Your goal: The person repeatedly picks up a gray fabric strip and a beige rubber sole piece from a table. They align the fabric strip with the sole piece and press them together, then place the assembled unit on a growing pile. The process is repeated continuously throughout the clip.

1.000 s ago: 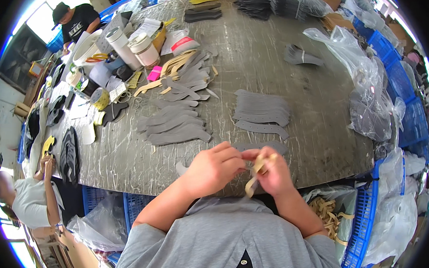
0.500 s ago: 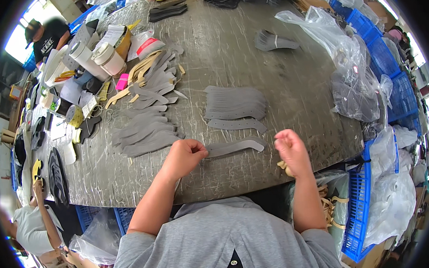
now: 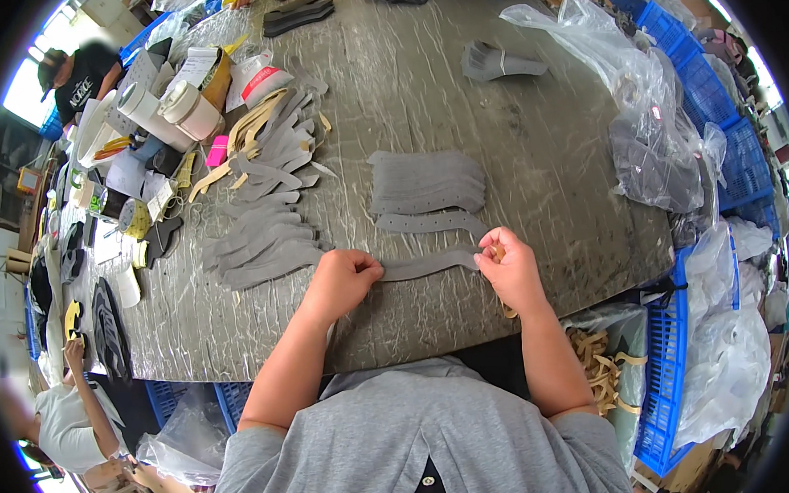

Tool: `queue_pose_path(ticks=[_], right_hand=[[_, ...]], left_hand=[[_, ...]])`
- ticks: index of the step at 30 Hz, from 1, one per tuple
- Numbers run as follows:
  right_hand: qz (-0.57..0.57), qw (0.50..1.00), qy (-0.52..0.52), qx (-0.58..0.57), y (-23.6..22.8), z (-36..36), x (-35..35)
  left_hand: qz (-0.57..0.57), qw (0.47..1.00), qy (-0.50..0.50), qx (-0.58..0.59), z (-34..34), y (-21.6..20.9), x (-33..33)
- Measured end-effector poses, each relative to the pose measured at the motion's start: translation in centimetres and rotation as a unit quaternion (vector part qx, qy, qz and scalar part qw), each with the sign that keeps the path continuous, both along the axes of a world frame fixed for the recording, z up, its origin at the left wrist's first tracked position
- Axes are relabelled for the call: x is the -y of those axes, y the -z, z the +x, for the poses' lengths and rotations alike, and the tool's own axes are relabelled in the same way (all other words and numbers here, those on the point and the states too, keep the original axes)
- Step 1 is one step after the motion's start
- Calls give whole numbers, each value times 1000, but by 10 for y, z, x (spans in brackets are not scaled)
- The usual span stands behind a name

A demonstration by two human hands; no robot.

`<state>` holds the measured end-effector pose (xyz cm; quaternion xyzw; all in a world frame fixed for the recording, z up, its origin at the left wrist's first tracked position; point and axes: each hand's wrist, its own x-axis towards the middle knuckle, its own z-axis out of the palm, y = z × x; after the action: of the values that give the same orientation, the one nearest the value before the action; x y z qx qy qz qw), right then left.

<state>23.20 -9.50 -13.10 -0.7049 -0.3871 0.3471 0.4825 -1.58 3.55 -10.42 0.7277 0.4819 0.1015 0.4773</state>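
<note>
A curved grey strip (image 3: 427,265) stretches between my two hands, low over the table near its front edge. My left hand (image 3: 338,285) is closed, pinching the strip's left end between thumb and fingertips. At the other end my right hand (image 3: 514,274) is closed, with thumb and finger on the strip's tip. A thin tan piece (image 3: 500,252) is tucked in the right hand's fingers, partly hidden. Just beyond lies a grey strip with small holes (image 3: 424,222), in front of a neat overlapping row of grey strips (image 3: 427,180). A fanned pile of grey strips (image 3: 265,246) is beside my left hand.
A banded grey bundle (image 3: 503,62) lies farther back. Clear plastic bags (image 3: 657,157) and blue crates (image 3: 660,366) line the right side. White containers (image 3: 191,112) crowd the left, with tan strips (image 3: 250,129) nearby. Co-workers are at left; tan scraps (image 3: 597,370) sit in a bag.
My right hand has come left and down onto the strip's right end. The left hand keeps its pinch on the other end. The whole view has shifted slightly.
</note>
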Motion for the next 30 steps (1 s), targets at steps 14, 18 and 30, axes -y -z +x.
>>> queue_pose_path(ticks=[14,18,30], right_hand=[[45,971,-44,230,-1,-10,-1],[47,956,-49,285,-3,-17,1],[-26,919,-61,388,-4,-24,3]], left_hand=[[-28,999,-18,-33,7,-8,-2],[22,1000,-9,-7,4,6,-1],[192,980,54,-9,4,20,2]])
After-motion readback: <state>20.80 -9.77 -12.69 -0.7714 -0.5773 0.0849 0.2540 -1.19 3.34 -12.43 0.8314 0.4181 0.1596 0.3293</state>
